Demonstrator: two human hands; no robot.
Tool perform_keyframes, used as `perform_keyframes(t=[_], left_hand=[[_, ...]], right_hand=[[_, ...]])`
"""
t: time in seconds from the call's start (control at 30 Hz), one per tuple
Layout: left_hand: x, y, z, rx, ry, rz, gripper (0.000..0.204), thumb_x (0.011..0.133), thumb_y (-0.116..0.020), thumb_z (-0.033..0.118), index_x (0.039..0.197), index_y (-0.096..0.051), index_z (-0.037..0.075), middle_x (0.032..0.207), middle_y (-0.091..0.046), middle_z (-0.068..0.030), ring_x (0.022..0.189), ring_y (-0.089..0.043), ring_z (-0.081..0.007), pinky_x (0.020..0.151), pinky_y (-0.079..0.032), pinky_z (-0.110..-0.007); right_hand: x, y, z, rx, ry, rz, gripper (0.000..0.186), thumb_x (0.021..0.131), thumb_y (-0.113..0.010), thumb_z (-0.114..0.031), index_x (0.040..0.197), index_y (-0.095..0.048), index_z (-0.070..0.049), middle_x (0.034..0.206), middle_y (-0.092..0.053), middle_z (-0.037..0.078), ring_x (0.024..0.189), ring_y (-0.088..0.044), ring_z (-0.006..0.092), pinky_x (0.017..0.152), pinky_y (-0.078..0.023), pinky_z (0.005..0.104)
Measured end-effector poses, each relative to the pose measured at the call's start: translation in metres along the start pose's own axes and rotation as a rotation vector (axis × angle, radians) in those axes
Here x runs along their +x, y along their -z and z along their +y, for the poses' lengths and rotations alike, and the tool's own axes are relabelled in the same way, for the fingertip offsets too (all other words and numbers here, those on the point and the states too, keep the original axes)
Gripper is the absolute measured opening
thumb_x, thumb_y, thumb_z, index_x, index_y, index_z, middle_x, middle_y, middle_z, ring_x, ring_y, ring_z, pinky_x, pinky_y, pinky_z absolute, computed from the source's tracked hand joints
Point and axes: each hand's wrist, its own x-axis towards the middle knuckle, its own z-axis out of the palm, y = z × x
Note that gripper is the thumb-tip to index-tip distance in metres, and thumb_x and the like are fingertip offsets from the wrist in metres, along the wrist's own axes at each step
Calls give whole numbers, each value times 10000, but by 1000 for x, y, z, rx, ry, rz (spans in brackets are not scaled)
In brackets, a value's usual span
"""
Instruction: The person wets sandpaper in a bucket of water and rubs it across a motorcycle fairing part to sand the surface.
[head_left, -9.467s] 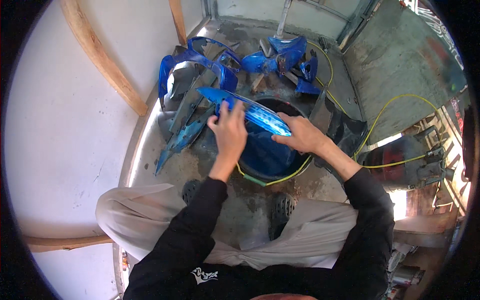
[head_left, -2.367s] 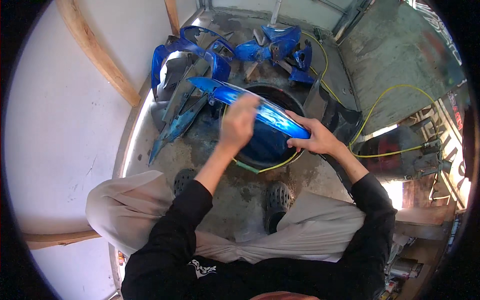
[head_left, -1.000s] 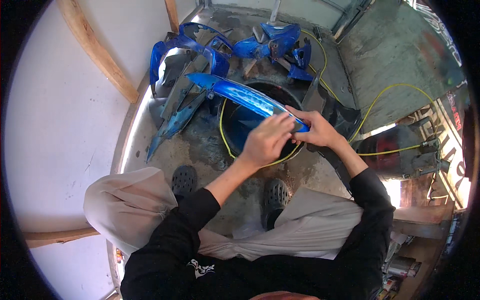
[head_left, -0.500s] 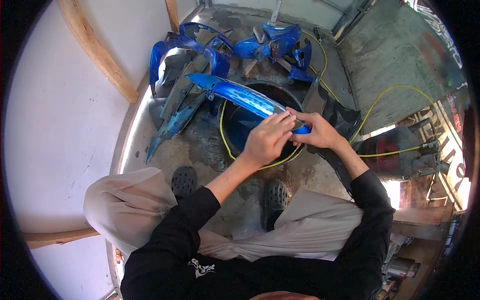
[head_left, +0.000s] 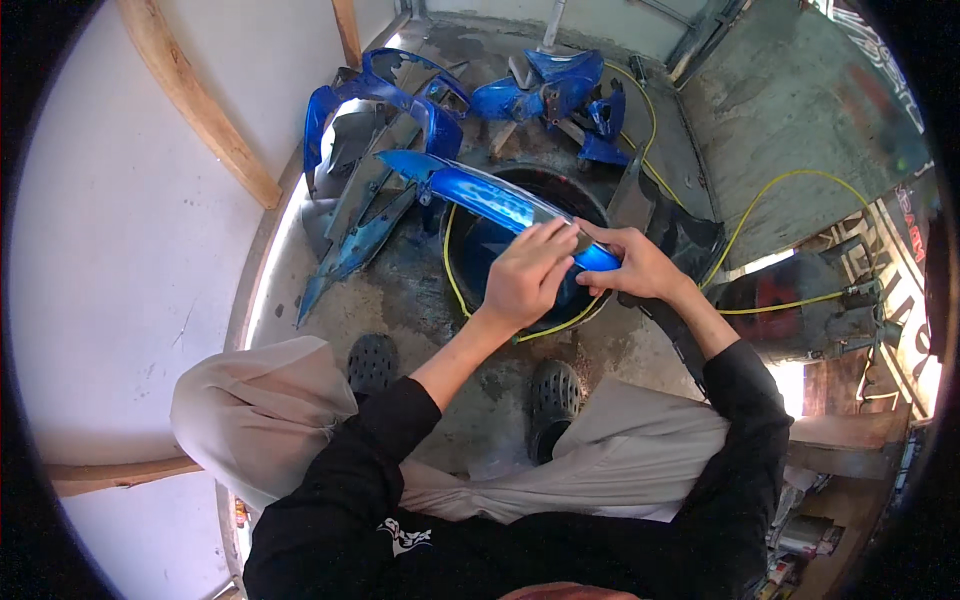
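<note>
A long, glossy blue fairing panel [head_left: 490, 200] slants across the middle, its narrow tip pointing to the far left. My right hand [head_left: 640, 264] grips its near right end, thumb below and fingers above. My left hand [head_left: 528, 275] lies over the panel close to that end, fingers together, pressing a small grey-brown sheet [head_left: 556, 222] that looks like sandpaper against the surface. Most of the sheet is under the fingers. Below the panel is a round black tub [head_left: 470, 285] holding dark liquid.
Scuffed blue fairings [head_left: 440, 125] lie at the far left, with more blue body parts [head_left: 560, 90] farther back. A yellow hose [head_left: 790, 176] loops around the tub and toward a dark machine [head_left: 775, 300] at the right. A black plastic part [head_left: 680, 235] lies beside the tub.
My left hand has slid a little leftward along the panel with the sheet, uncovering more blue near the right end. My right hand keeps its grip.
</note>
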Motion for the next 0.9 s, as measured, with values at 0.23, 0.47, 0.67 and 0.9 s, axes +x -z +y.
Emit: perform_keyframes(t=[0.23, 0.47, 0.67, 0.9], left_hand=[[2, 65, -95, 242, 313, 216, 299, 1098, -611, 113, 1324, -753, -23, 1373, -745, -221, 1311, -685, -422, 1103, -548, -494], [-4, -7, 17, 90, 88, 50, 307, 1019, -715, 102, 1310, -759, 13, 1354, -750, -200, 1331, -671, -400, 1142, -520, -496], [9, 22, -32, 217, 55, 110, 283, 1049, -669, 77, 1311, -761, 23, 1362, -750, -189, 1338, -672, -390, 1146, -519, -490], [11, 34, -69, 238, 242, 197, 298, 1110, -610, 132, 1324, -761, -12, 1337, -765, -223, 1353, -674, -402, 1144, -525, -474]], right_hand=[[2, -3, -14, 2, 28, -16, 917, 957, -838, -19, 1733, -350, -50, 1035, -763, 73, 805, -715, 109, 782, -627, 317], [0, 2, 8, 3, 25, 5, 900, 960, -836, -37, 1726, -364, -41, 1052, -766, 86, 820, -722, 117, 788, -632, 315], [-4, 2, 2, -89, 121, 132, 794, 984, -810, -169, 1667, -449, 15, 923, -781, 89, 761, -739, 120, 724, -629, 324], [-23, 1, -5, -144, 137, 208, 634, 1001, -835, -157, 1561, -596, 20, 879, -795, 69, 702, -717, 110, 697, -596, 291]])
